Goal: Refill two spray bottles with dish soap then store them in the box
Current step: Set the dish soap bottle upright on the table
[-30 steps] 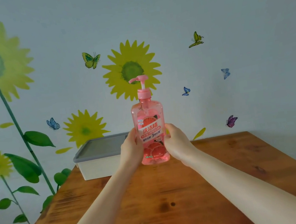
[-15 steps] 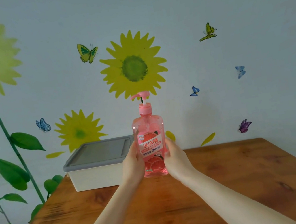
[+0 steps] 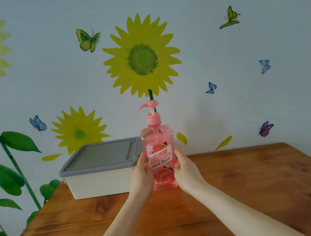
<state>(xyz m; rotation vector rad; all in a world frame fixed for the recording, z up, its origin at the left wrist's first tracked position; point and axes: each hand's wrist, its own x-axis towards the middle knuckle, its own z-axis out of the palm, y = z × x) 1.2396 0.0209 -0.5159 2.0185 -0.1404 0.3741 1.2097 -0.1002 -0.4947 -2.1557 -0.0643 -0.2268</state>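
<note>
A pink dish soap bottle (image 3: 157, 143) with a pump top stands upright on the wooden table (image 3: 261, 183), near its far edge. My left hand (image 3: 142, 177) holds its left side and my right hand (image 3: 185, 171) holds its right side, fingers wrapped around the lower half. A cream box (image 3: 100, 183) with a shut grey lid (image 3: 101, 156) sits just left of the bottle, against the wall. No spray bottles are in view.
The table ends at a wall painted with sunflowers and butterflies. The table's left edge runs close by the box, and its right edge slants down at the far right.
The view has tilted down and shifted, so the bottle and box sit lower in frame. Both hands keep the same hold on the bottle, which stays upright on the table.
</note>
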